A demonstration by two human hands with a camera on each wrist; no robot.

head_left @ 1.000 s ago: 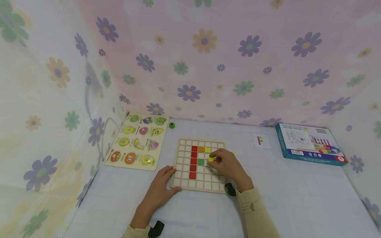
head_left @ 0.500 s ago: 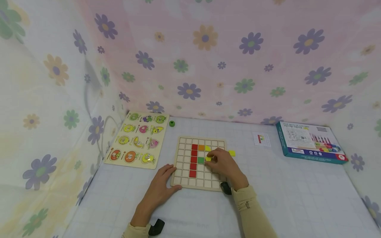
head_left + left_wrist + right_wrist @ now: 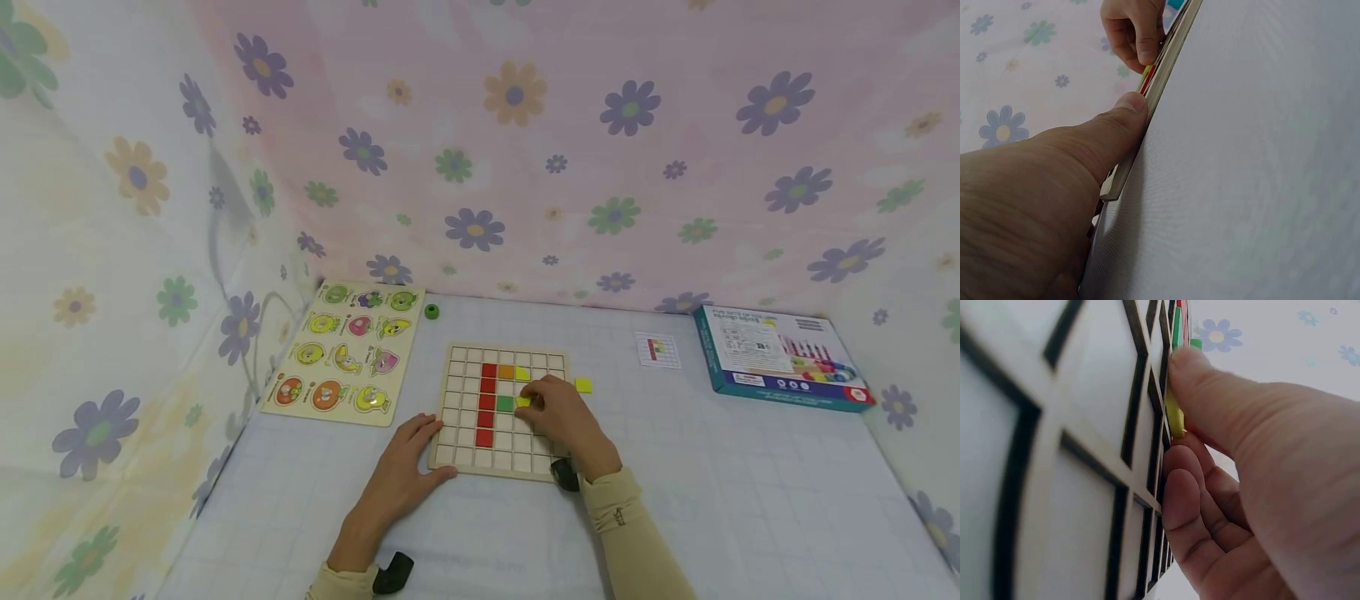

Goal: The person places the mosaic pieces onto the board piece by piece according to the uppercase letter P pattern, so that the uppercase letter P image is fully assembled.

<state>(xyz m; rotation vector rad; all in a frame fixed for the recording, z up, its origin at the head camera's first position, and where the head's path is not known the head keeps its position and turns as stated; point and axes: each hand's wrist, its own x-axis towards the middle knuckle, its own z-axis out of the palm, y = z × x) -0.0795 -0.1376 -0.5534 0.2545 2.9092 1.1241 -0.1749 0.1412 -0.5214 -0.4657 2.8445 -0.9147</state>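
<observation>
While flowered cloth walls (image 3: 525, 150) close off three sides, the white gridded counter (image 3: 712, 500) carries everything, biggest first. Fruit peg puzzle board (image 3: 348, 354) lies far left near the wall, a small green peg (image 3: 431, 312) just beside its top right corner. Teal game box (image 3: 780, 358) lies far right, well apart from the rest. Wooden grid board (image 3: 465, 408) lies centre, in front of the person; it holds a column of red tiles (image 3: 487, 404), an orange tile (image 3: 507, 372) and a yellow tile (image 3: 522, 374) in the row beside the column's top, and a green tile (image 3: 506, 404) beside the column's middle. Left hand (image 3: 401, 475) rests flat at the board's near left corner, fingers straight, thumb against the edge, grasping nothing; the left wrist view shows the same. Right hand (image 3: 562, 417) is over the board's right half, grip pinching a yellow square tile (image 3: 522, 402) at the cell just right of the green tile; the right wrist view shows thumb and fingers on it against the grid. Pattern card (image 3: 658, 351) lies between board and box. Loose yellow tile (image 3: 583, 385) sits on the counter just beside the board's right edge.
</observation>
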